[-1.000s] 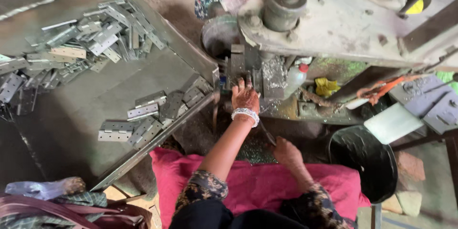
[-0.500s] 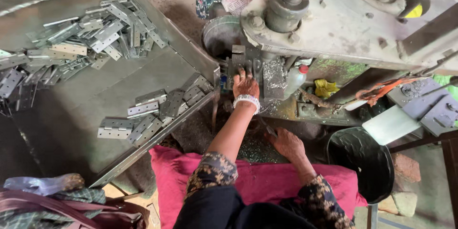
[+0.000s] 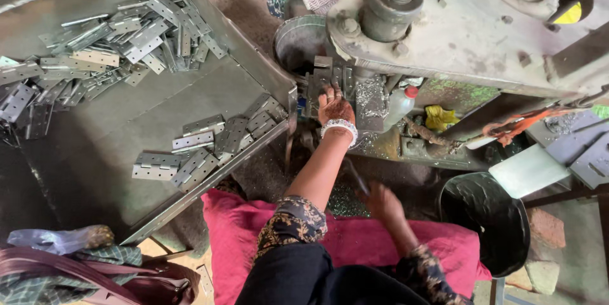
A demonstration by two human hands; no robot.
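While the left hand (image 3: 335, 107), fingers spread flat, seats a grey metal hinge plate (image 3: 319, 83) in the worn grey press machine (image 3: 457, 32), the blurred right hand (image 3: 382, 202), grip unreadable, hangs low, so feeding is under way, and withdrawing clear seemingly comes next.

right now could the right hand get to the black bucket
Probably yes: the right hand hangs low by the pink cloth, and the black bucket sits just to its right with nothing visible between them.
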